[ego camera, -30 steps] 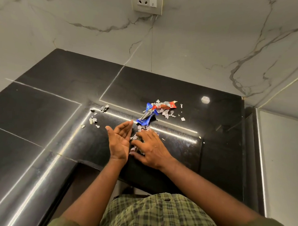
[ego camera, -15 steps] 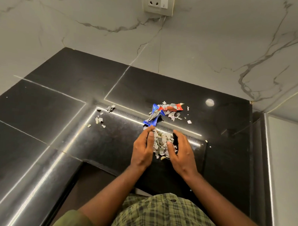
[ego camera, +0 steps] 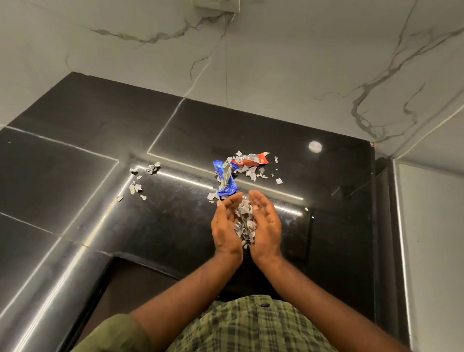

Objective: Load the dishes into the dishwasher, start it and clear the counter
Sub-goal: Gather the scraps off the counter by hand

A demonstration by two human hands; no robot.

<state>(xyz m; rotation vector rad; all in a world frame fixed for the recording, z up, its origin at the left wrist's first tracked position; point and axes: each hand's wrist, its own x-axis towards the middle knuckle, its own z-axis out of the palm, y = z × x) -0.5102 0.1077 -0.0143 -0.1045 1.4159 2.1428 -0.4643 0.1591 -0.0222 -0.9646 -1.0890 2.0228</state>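
Two hands are cupped side by side over the near part of the black counter (ego camera: 170,226), the left hand (ego camera: 226,228) and right hand (ego camera: 266,229) turned palm to palm with fingers gently curved, together holding a heap of torn paper scraps (ego camera: 244,221) between them. Neither hand is free. A few scraps hang from the gap at the heels of the palms, so spillage is judged possible if the hands part. Remaining litter lies just beyond the fingertips, on the far side: a blue wrapper (ego camera: 225,179) with its long axis running near to far, its near end almost at the left fingertips, and a red wrapper (ego camera: 250,160) lying left to right beyond it. Loose scraps (ego camera: 252,174) surround both wrappers. A second scatter of scraps (ego camera: 139,183) lies well apart to the left, nearer the left hand. Counter clearing is judged part done; no dishes or dishwasher are in view.
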